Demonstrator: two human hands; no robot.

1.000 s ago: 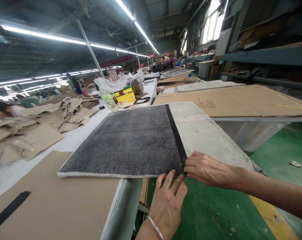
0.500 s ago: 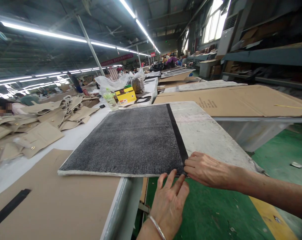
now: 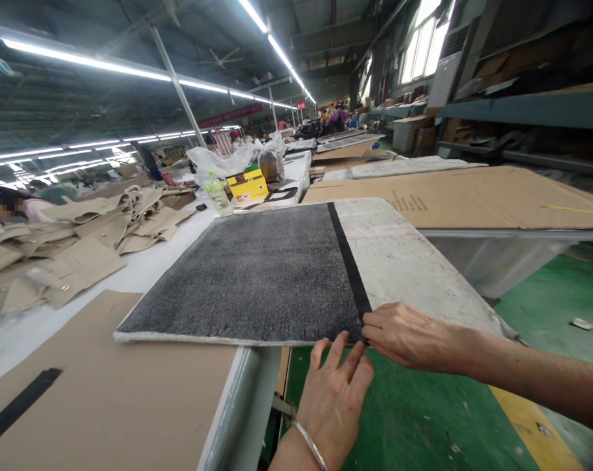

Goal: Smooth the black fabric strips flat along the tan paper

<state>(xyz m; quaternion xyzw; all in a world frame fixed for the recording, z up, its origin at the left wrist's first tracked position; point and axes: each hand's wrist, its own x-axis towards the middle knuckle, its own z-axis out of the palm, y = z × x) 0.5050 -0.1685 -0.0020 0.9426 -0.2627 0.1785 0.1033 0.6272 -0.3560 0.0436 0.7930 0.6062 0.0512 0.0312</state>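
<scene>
A dark grey speckled sheet (image 3: 247,275) lies on a pale padded board (image 3: 399,261). Along the sheet's right edge runs a black strip (image 3: 345,255). My right hand (image 3: 404,333) is closed at the strip's near end, fingers bunched at the corner; its fingertips are partly hidden. Just to the left, my left hand (image 3: 333,392), with a bracelet at the wrist, has its fingers spread. Its fingertips rest at the board's near edge, beside the right hand.
Beige cut pieces (image 3: 95,242) heap on the left of the white table. Another black strip (image 3: 21,409) lies on brown board (image 3: 129,392). Behind the sheet are a bottle (image 3: 218,196) and a yellow box (image 3: 247,188). Cardboard (image 3: 473,190) covers the right-hand table. A person (image 3: 12,209) is at far left.
Almost nothing differs. My right hand has shifted very slightly down at the corner, and the left hand stays beside it.
</scene>
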